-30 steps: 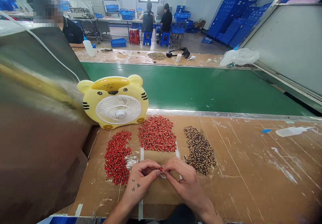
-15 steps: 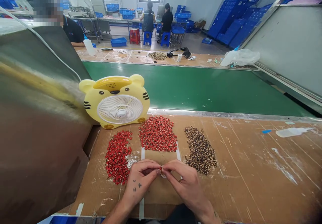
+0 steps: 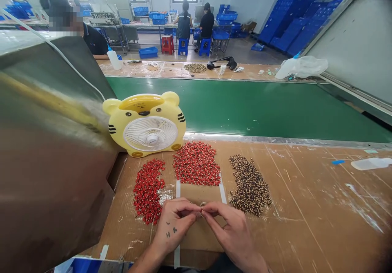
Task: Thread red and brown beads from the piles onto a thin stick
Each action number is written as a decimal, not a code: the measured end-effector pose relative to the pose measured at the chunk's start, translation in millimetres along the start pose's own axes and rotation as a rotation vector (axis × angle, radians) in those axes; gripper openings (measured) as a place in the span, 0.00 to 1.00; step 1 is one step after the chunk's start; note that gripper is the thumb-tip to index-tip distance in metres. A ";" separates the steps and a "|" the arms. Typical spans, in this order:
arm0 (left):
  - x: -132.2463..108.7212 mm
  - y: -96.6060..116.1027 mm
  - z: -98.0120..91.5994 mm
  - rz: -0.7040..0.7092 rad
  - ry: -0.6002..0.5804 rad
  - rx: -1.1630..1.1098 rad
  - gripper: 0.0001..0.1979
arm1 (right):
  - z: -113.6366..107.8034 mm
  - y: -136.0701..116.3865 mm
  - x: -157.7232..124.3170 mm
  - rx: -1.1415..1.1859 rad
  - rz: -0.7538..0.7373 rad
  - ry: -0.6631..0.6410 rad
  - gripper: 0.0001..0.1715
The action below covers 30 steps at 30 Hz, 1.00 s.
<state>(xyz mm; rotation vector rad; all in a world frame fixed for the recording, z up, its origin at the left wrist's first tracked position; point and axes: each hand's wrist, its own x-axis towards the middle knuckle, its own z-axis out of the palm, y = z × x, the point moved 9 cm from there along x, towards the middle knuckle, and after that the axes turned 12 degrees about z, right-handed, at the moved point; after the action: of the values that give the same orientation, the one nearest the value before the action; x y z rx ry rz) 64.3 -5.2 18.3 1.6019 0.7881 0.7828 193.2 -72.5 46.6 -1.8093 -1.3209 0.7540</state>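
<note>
My left hand point(image 3: 177, 224) and my right hand point(image 3: 230, 229) meet fingertip to fingertip above a brown sheet point(image 3: 199, 237) taped to the cardboard. Both are closed in a pinch; whatever lies between the tips is too small and hidden to name. A small pale ring-like thing point(image 3: 202, 204) shows just behind the fingertips. Beyond them lies a pile of small red pieces with pale tips point(image 3: 196, 163). Left of my left hand is a second red pile point(image 3: 147, 193), its pieces mixed with dark parts. Small black-and-tan pieces point(image 3: 249, 185) are heaped beyond my right hand.
A yellow animal-faced fan point(image 3: 139, 136) stands behind the left pile. A metal housing point(image 3: 52, 154) bounds the left side. A green conveyor belt point(image 3: 232, 105) runs across behind. At right lie a white bottle point(image 3: 369, 164) and a blue cap point(image 3: 338, 162). Three people sit farther off.
The view has shifted slightly, so the scene sits a little farther right. A red bit seen between my fingertips earlier is now hidden. Both hands stay pinched together.
</note>
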 end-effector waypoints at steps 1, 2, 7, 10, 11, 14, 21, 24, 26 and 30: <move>1.5 1.1 0.6 0.004 -0.003 -0.003 0.07 | 1.6 -0.3 1.1 -0.002 -0.004 -0.002 0.07; 3.5 1.6 1.4 0.007 -0.010 -0.007 0.07 | 2.9 -0.7 2.7 -0.006 -0.007 -0.004 0.07; 24.1 -7.1 -15.0 0.006 0.000 0.059 0.08 | -1.7 2.8 12.0 -0.056 0.011 0.025 0.08; 46.7 -13.3 -48.6 0.022 0.064 0.235 0.09 | -18.1 10.9 12.9 -0.086 0.029 0.074 0.11; 54.8 -13.1 -61.3 0.039 0.093 0.333 0.09 | -23.6 14.3 12.4 -0.092 0.034 0.083 0.11; 78.5 -11.2 -73.1 0.134 -0.006 0.648 0.12 | -34.1 24.1 9.6 -0.099 0.047 0.083 0.11; 97.4 -17.9 -58.4 0.236 -0.142 0.728 0.16 | -33.4 38.7 3.8 -0.056 0.081 0.061 0.13; 86.8 -9.1 -72.7 0.295 -0.086 0.746 0.16 | -31.6 41.8 4.9 -0.055 0.088 0.038 0.12; 75.1 -5.6 -85.2 0.299 -0.077 0.790 0.15 | -28.0 42.1 7.3 -0.063 0.085 -0.001 0.10; 51.5 -11.5 -89.0 0.233 -0.285 0.929 0.13 | -14.2 41.1 13.6 -0.077 0.075 -0.102 0.08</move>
<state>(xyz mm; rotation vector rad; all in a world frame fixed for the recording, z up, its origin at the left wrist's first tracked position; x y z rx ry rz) 18.3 87.3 24.1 2.6008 0.8077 0.3146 229.6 -70.1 19.3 -1.9120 -1.3706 0.8561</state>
